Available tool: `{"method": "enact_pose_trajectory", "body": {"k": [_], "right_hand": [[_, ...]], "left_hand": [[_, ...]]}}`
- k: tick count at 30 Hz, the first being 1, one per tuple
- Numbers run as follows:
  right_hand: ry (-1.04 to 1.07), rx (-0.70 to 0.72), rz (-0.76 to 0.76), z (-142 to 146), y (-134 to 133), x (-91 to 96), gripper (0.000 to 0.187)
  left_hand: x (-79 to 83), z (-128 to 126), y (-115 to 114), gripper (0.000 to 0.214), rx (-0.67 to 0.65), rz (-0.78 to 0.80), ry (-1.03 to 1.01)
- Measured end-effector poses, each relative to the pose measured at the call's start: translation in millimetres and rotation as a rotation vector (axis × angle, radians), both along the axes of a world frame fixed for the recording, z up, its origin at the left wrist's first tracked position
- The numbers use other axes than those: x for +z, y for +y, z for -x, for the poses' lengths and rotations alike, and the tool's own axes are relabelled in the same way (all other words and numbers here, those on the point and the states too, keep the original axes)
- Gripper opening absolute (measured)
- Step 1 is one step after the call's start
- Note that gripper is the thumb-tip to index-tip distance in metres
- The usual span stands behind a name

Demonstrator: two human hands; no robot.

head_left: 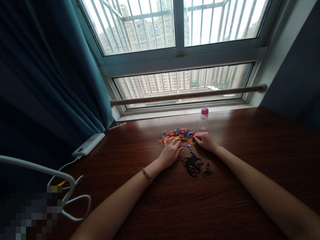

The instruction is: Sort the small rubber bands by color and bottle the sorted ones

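A heap of small multicoloured hair ties (183,133) lies on the dark wooden table. My left hand (172,151) rests on the near left edge of this heap, palm down, with its fingers spread and touching the ties. At the heap's right edge is my right hand (206,140), its fingers drawn together at the ties; whatever is between the fingertips is too small to make out. Closer to me, between my forearms, sits a separate pile of black hair ties (192,164). A few more black ones (207,170) lie just right of it.
Behind the heap stands a clear bottle with a pink lid (204,119). A white power bank (88,145) with a cable lies at the left by the blue curtain (82,83). White tubing (71,180) curves over the table's left side. A window rail (187,95) runs beyond the table.
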State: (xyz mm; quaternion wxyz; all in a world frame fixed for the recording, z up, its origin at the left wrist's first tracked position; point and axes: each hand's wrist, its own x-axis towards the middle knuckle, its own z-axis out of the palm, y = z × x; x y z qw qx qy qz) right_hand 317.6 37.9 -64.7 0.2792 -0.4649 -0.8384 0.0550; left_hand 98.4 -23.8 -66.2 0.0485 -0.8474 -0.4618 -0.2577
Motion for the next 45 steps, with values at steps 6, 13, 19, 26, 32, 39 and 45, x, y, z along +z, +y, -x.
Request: {"method": "enact_pose_trajectory", "body": {"k": [6,13,19,26,32,39,45], "right_hand": [[0.187,-0.120,-0.036,-5,8,-2.4,0.026],[0.070,-0.062,-0.077,-3,8,-5.3,0.023],[0.074,-0.074,-0.081,-5,13,-10.2,0.016],[0.158,-0.127,-0.107,-6,14,-12.6,0.013],[0.297,-0.126,-0.114,-7,15,-9.6,0.014],[0.841,-0.123,0.292,-4,13,3.8,0.015],[1.261,-0.058,0.690,0,8,11.3,0.009]], "left_hand": [[-2.8,9,4,0.019,-0.052,-0.049,-0.212],[0.4,10,3,0.011,-0.055,-0.111,-0.323],[7.9,3,-11,0.014,-0.469,-0.167,-0.072],[10.6,0,-17,0.020,-0.640,-0.189,0.089],[9.0,6,-9,0.018,-0.444,-0.188,-0.037],[13.7,22,38,0.012,-0.044,-0.157,-0.288],[2.1,19,62,0.014,0.079,-0.152,-0.315]]}}
